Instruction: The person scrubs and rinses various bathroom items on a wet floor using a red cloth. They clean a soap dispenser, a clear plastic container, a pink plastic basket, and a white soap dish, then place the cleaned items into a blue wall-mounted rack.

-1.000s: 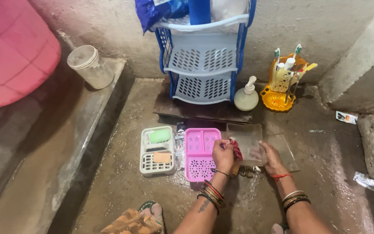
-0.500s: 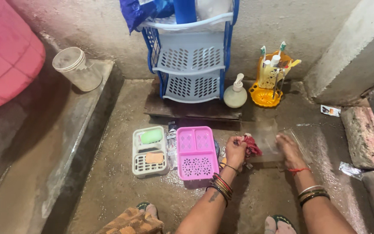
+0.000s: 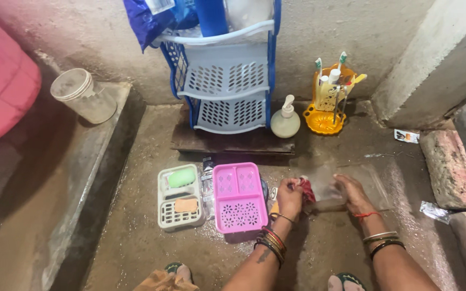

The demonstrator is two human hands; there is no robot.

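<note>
While the person crouches on the wet concrete floor [image 3: 136, 237], both hands work at a clear plastic sheet [image 3: 351, 180] that lies flat just to the right of the pink soap tray [image 3: 239, 197]. The left hand [image 3: 289, 198] is closed around a small red scrubber [image 3: 306, 188], pressing it against the near left edge of the sheet. The right hand [image 3: 351, 193] rests on the sheet with its fingers curled over the plastic, holding it in place; bangles and a red thread sit on the wrists.

Touching the left side of the pink soap tray is a small crumpled sachet [image 3: 207, 180], and beyond that stands a white soap dish [image 3: 179, 197] holding a green bar and an orange bar. Behind the pink soap tray, against the wall, a blue and white plastic rack [image 3: 226, 81] stands on a dark wooden board [image 3: 232, 142]. To the right of the rack are a pale pump bottle [image 3: 285, 119] and a yellow holder [image 3: 330, 102] with toothbrushes. Far to the left of the tray, a clear lidded jar [image 3: 82, 96] lies tilted on a raised ledge, near a pink tub [image 3: 1, 86].
</note>
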